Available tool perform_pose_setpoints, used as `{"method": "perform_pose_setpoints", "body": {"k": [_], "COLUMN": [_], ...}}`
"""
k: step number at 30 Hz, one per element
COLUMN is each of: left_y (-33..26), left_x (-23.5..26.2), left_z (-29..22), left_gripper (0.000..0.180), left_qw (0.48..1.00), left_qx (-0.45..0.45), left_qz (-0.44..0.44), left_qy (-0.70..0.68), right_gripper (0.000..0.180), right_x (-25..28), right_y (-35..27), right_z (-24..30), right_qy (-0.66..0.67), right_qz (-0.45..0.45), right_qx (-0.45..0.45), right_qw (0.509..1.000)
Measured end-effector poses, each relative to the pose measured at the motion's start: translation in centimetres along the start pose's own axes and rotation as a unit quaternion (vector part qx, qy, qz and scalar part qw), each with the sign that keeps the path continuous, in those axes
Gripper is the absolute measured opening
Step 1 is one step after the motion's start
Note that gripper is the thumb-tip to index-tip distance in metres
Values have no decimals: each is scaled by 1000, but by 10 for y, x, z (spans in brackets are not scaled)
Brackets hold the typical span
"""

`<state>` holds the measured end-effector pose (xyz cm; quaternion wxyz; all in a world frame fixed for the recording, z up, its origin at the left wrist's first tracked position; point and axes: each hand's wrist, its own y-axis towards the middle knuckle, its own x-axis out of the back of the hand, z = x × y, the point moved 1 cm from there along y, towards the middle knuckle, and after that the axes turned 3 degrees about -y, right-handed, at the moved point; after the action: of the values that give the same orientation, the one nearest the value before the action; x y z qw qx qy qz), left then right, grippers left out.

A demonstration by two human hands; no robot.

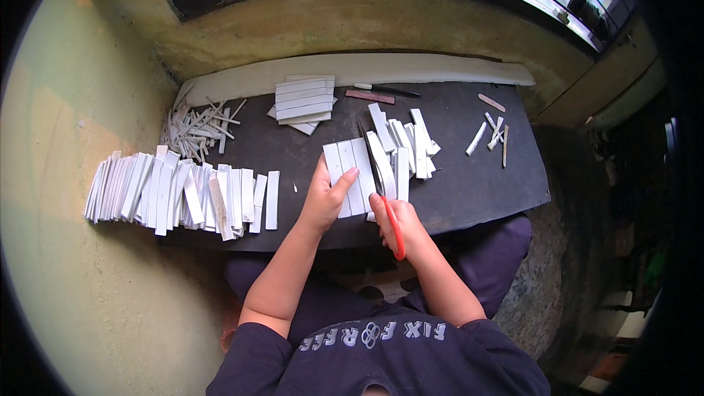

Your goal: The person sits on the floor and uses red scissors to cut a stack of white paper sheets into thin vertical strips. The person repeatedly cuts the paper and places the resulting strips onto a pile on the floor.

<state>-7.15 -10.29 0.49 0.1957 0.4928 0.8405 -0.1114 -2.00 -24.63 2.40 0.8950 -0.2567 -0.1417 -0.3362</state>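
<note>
My left hand (pixel 328 192) is closed on a white foam sheet (pixel 350 176) marked with dark lengthwise lines, its thumb lying on top. My right hand (pixel 400 221) grips a pair of scissors (pixel 394 229) with red-orange handles. The dark blades point away from me along the sheet's right edge. One white strip (pixel 380 165) lies right beside the blades; whether it is fully cut off I cannot tell. Just beyond, several loose white strips (pixel 419 139) lie in a heap on the dark table (pixel 469 191).
A long row of white strips (pixel 139 191) runs along the table's left edge. Thin offcuts (pixel 202 128) pile behind it. Lined sheets (pixel 304 99) are stacked at the back, near a black pen (pixel 396 91) and a reddish bar (pixel 369 97). Small pieces (pixel 495 130) lie right. A wall (pixel 293 26) stands behind.
</note>
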Motion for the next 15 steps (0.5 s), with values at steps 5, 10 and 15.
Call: {"method": "perform_pose_setpoints", "body": {"k": [5,10,15], "left_y": [0,1,2], "left_x": [5,6,8], "left_z": [2,1,3], "left_gripper": [45,46,45], "left_qw": [1000,999,998], "left_qx": [24,51,58], "left_qz": [5,7,8], "left_qy": [4,11,4], "right_gripper": [65,65,65], "right_x": [0,0,-3], "right_y": [1,3,-1], "right_z": [0,-2,8], "right_qy": [1,2,47], "right_qz": [3,-6,2], "right_qx": [-21,-12,-33], "right_qw": [1000,1000,998]}}
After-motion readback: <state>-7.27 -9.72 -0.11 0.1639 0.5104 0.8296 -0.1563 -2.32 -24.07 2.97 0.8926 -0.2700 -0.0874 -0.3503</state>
